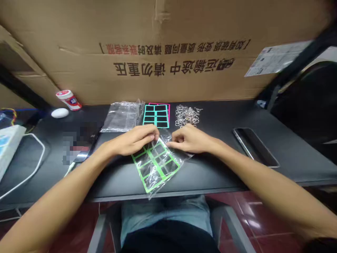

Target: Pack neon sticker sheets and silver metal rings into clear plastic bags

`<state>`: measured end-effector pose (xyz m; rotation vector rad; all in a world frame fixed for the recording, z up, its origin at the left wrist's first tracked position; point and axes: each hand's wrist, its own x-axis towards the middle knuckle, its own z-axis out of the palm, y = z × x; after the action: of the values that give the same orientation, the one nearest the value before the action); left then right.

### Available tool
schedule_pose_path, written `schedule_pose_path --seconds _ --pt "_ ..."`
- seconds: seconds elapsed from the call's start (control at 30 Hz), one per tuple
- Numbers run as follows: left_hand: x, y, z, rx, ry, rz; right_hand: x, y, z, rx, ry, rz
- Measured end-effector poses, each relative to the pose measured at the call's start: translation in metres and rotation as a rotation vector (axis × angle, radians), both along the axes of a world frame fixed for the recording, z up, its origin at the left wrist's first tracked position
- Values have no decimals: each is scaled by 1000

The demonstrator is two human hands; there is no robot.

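Head view: both hands are seen from above, held over a black desk [216,172].
Left hand [134,140]: partly closed, with the fingers curled over the upper edge of a clear plastic bag [172,162], which is held against the thumb.
Right hand [191,138]: partly closed, with the bag's upper right corner pinched between thumb and forefinger.
Bag position: held between and just below the hands, its lower corner hanging slightly past the desk's front edge.
Bag contents: a green-framed sheet [155,169] with dark panes is enclosed, tilted diagonally.
Items ahead: a flat plastic bag [122,116], a cyan-framed sheet [155,116] over a pink-framed sheet [169,112], and a heap of small wire hooks [187,115] are laid just beyond the hands.
Right side: a black smartphone [255,147] is placed well apart from the right hand, with black desktop between them.
Left side: a white mouse [60,112] and a white cable [34,165] are placed well apart from the left hand.
Back edge: a cardboard box [168,45] is stood against the desk.
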<state>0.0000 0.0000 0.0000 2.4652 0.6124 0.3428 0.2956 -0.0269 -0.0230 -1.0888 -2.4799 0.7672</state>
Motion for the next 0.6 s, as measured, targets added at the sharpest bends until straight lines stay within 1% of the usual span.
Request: schedule_pose_path --seconds 0.07,0.13,0.17,0.2,0.27,0.37,0.47,0.6 --pt "2 2 -3 16 7 -21 8 7 2 213 84 -215" --pt "3 3 -4 29 13 -42 18 15 3 382 105 -352" --pt "4 3 -3 33 17 -53 24 19 3 458 85 -389" --pt "4 2 -3 37 19 -64 29 23 2 504 49 -395" --pt "5 1 -2 43 20 -78 40 29 1 535 -48 -354" --pt "6 1 -2 44 21 -83 47 33 0 480 -155 -276" --pt "5 2 -4 52 37 -85 47 34 1 400 -226 -210" --pt "5 3 -6 57 37 -91 47 37 0 374 -284 -134"
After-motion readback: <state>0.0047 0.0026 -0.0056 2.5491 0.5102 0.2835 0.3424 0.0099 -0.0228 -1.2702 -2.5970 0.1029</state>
